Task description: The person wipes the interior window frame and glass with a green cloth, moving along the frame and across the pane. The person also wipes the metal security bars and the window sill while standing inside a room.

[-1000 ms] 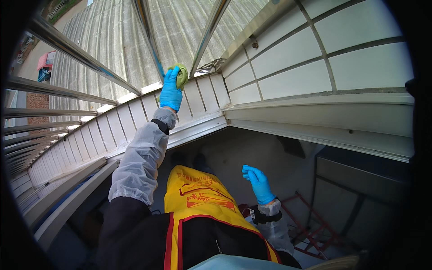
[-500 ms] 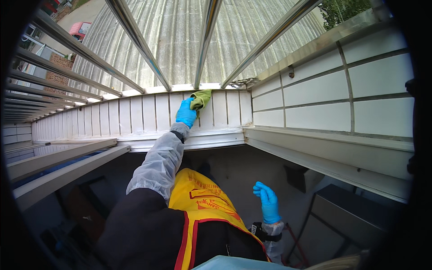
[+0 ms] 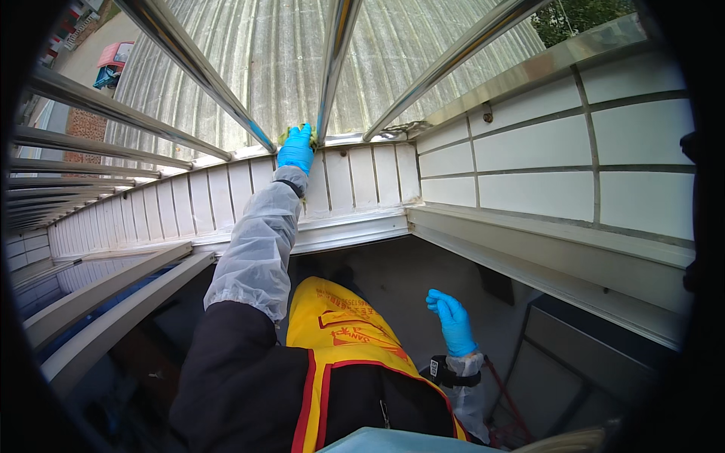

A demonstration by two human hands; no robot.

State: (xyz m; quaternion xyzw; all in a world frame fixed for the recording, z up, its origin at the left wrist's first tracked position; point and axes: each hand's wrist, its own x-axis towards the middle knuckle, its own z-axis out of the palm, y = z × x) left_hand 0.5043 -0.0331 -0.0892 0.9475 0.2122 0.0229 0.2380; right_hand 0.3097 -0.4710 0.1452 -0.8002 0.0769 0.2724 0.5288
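Reaching out over the tiled ledge, my left hand (image 3: 296,153) in a blue glove is closed on a green cloth (image 3: 313,140). Most of the cloth is hidden beneath the fingers. It lies at the outer edge of the ledge, between the feet of two shiny metal bars (image 3: 332,75). My right hand (image 3: 453,321), also gloved in blue, hangs in the air inside the window opening near my body. Its fingers are curled together, and nothing shows in them.
White tiles cover the ledge (image 3: 219,198) and the side wall (image 3: 521,195). A metal window frame (image 3: 355,229) runs between me and the ledge. Sliding sashes (image 3: 113,294) stand at the left. Beyond the bars lies a corrugated roof (image 3: 264,68). A dark cabinet (image 3: 596,355) is below right.
My left hand has moved outward with the cloth, from the tiled ledge to its outer edge by the bars. The right hand stays nearly in place. The view has shifted slightly.
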